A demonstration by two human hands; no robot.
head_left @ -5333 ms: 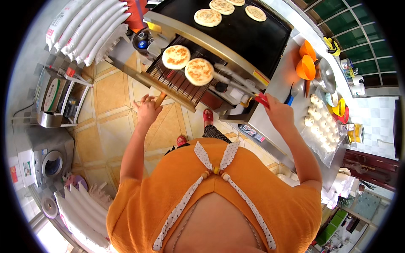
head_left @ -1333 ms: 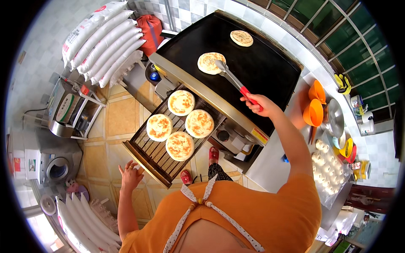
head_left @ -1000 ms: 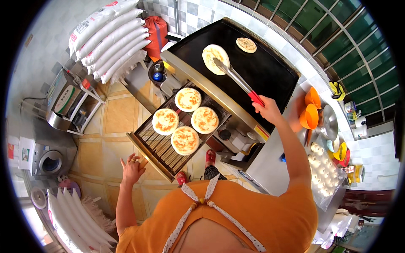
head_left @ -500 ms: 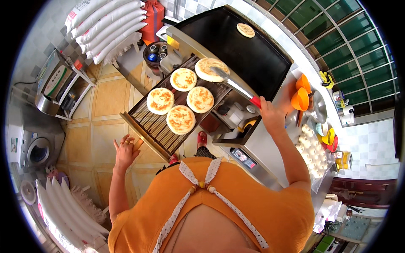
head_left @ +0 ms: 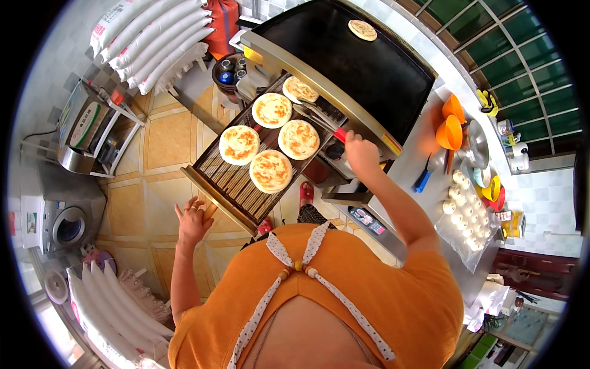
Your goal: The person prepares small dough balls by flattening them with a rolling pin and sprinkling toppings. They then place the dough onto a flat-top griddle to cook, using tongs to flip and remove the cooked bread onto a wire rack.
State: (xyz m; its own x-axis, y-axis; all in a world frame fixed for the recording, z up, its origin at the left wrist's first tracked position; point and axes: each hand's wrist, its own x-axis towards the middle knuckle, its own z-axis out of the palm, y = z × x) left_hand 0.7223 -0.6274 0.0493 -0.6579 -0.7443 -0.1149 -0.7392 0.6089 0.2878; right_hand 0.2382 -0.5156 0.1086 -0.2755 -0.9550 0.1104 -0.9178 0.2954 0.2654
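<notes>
My right hand is closed around the red grip of metal tongs. The tips of the tongs lie near the far flatbread, which is partly covered by the griddle's front edge. Several browned round flatbreads rest on the slatted rack of a pulled-out drawer under the griddle. At the drawer's near left front, my left hand is at its wooden handle, thumb side against it and some fingers stretched out. Another flatbread lies at the back of the black griddle.
On the right, a steel counter bears dough balls on plastic, orange bowls and a blue-handled tool. White sacks are stacked at the back left. A washing machine stands left. A pot of jars sits beside the griddle.
The far flatbread has gone from above the griddle's front edge down onto the rack's far end. The tongs have moved lower with my right hand, and the view has shifted slightly.
</notes>
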